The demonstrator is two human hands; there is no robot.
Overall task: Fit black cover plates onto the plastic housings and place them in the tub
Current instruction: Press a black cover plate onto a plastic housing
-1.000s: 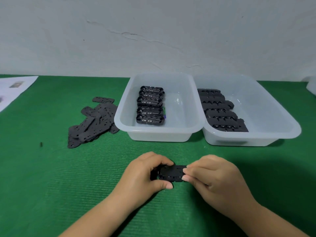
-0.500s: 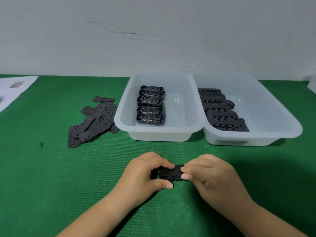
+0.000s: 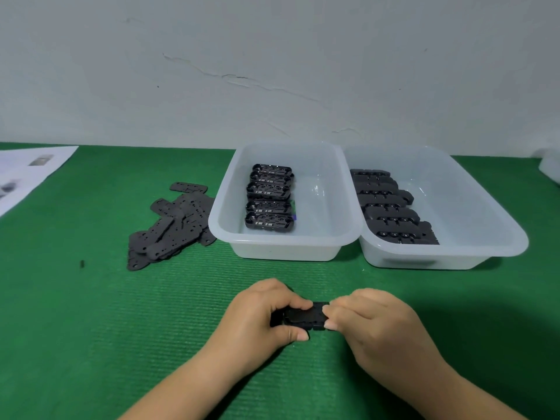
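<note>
Head cam looking down at a green tabletop (image 3: 91,328). Both hands are wrapped around one black housing (image 3: 304,318) near the front edge, about the middle. Left hand (image 3: 257,316) has its fingers curled over the top of the left end with the thumb underneath, so it's gripping it. Right hand (image 3: 369,325) pinches the right end, fingertips on top. Can't really tell whether the cover plate is fully seated on it, the fingers hide most of the part.

Further back, two translucent white tubs sit side by side, rims touching or just about. The left tub (image 3: 224,213) has a row of open housings (image 3: 269,198) lined up along its left side. The right tub (image 3: 491,213) holds a row of closed-up black pieces (image 3: 391,207) along its left wall.

Just beside the left tub, on its left, there's a loose pile of flat cover plates (image 3: 172,225) on the tabletop. Over at the far left corner lies a white printed sheet (image 3: 27,174).
</note>
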